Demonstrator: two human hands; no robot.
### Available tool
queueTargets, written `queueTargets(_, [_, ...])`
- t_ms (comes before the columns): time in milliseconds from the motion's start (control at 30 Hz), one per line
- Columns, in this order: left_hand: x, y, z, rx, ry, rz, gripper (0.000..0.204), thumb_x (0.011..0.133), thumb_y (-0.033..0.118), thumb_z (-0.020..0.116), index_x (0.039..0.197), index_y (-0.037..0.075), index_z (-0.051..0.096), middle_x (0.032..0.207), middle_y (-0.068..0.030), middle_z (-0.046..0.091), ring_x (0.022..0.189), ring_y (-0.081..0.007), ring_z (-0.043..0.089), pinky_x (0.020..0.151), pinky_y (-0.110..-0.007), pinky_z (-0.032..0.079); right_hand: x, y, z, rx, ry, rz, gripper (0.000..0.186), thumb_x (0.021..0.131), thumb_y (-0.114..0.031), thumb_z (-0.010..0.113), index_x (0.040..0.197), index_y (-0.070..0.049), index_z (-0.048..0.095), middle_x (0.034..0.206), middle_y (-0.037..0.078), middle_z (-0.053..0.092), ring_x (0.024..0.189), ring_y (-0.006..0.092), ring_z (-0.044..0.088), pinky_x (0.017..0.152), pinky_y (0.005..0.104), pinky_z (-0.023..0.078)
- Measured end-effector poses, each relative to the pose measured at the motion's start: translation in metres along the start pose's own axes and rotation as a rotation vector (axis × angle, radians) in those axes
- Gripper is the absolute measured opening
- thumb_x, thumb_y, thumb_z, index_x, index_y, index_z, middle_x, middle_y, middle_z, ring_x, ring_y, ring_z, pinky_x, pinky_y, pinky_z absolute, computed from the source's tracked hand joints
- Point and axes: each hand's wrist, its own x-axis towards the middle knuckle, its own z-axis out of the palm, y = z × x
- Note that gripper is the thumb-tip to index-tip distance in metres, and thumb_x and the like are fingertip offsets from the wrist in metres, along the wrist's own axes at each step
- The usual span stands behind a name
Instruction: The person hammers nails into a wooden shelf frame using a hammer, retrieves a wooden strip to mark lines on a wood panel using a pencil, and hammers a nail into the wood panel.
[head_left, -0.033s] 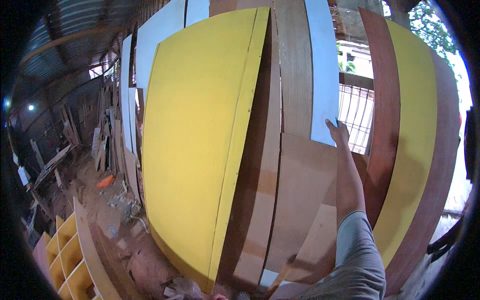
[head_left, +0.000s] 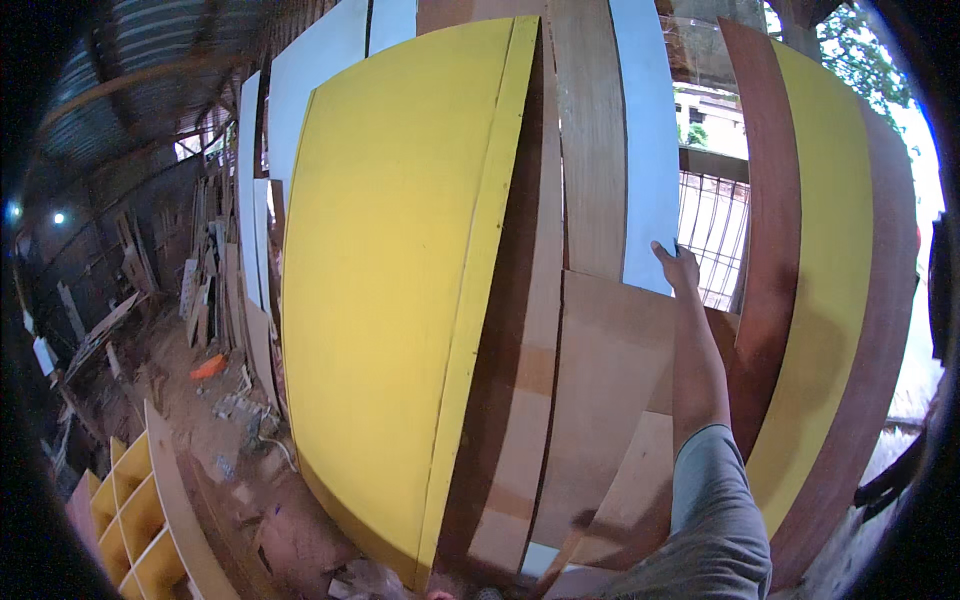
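My right hand [head_left: 674,262] reaches forward from the lower right and grips the right edge of a tall pale blue panel [head_left: 646,140] near its bottom, thumb on the face. Just left of it stand a plain wood board [head_left: 592,130] and a brown lower panel [head_left: 605,345]. A large yellow panel [head_left: 390,280] with a narrow strip along its right side leans in the middle. A pinkish sliver at the bottom edge may be my left hand [head_left: 438,594]; its fingers cannot be made out.
Brown and yellow panels [head_left: 825,260] stand at the right beside a barred opening [head_left: 710,225]. At the left are stacked offcuts [head_left: 200,280], a dirt floor [head_left: 250,480] with debris, an orange object [head_left: 208,367] and a yellow gridded wooden piece [head_left: 130,500], under a corrugated roof.
The view has shifted very slightly, so the panels sit a little lower in the picture. My right hand stays on the pale blue panel.
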Motion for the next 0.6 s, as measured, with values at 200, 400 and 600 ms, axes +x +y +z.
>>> queueTargets(200, [0.018, -0.046, -0.011, -0.046, -0.204, 0.085, 0.031, 0.098, 0.037, 0.075, 0.113, 0.010, 0.077, 0.106, -0.0171, 0.079, 0.101, -0.0344, 0.077, 0.088, -0.044, 0.061, 0.005, 0.021, -0.004, -0.014, 0.093, -0.121, 0.089, 0.091, -0.076, 0.068, 0.131, 0.003, 0.073, 0.124, 0.029, 0.074, 0.122, 0.0386, 0.071, 0.106, 0.0447, 0.052])
queueTargets(400, [0.060, 0.042, -0.030, 0.018, -0.329, 0.257, 0.035, 0.100, 0.039, 0.073, 0.115, 0.007, 0.075, 0.106, -0.0166, 0.079, 0.103, -0.0335, 0.077, 0.090, -0.044, 0.060, -0.006, 0.016, -0.043, 0.083, 0.013, -0.109, 0.081, 0.100, -0.073, 0.060, 0.090, 0.006, 0.069, 0.074, 0.011, 0.060, 0.072, 0.0224, 0.052, 0.071, 0.0442, 0.047])
queueTargets(600, [0.191, 0.233, -0.016, 0.326, 0.022, 0.842, 0.066, 0.093, 0.041, 0.078, 0.145, 0.006, 0.057, 0.146, -0.0276, 0.054, 0.139, -0.0489, 0.050, 0.119, -0.059, 0.040, -0.039, -0.026, -0.057, 0.023, -0.044, -0.031, 0.081, 0.102, -0.074, 0.055, 0.093, 0.004, 0.071, 0.078, 0.009, 0.062, 0.076, 0.0185, 0.055, 0.073, 0.0397, 0.048])
